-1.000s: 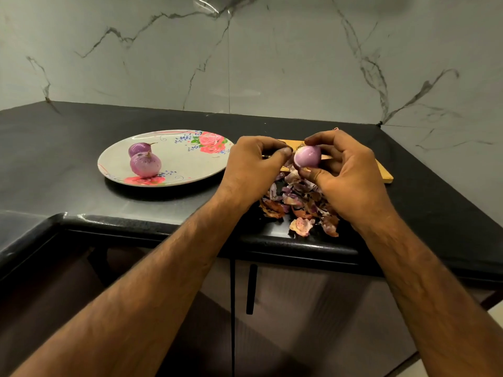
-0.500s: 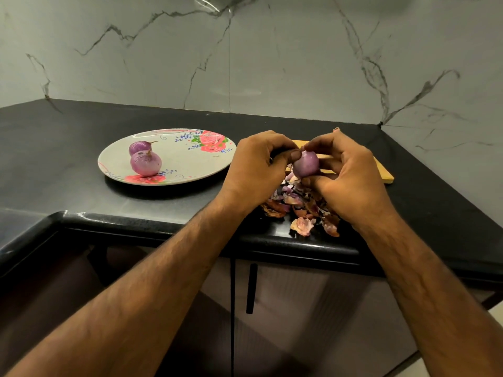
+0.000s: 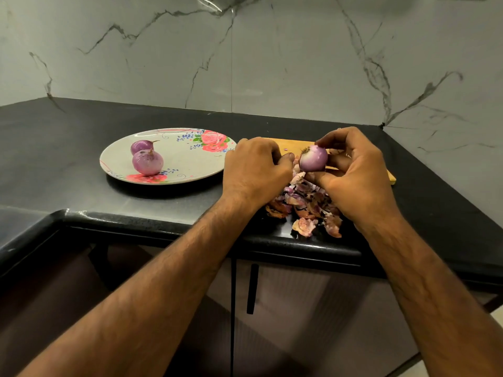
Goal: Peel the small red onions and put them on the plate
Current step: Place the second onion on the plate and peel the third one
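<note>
One round floral plate bearing two peeled small red onions, right of the plate a third onion pinched in right hand, left hand curled alongside, its grip unclear, one skin pile underneath.

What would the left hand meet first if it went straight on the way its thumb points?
Probably the onion held in the right hand: the thumb of the left hand points at it across a narrow gap. Depth is unclear from one view.
</note>
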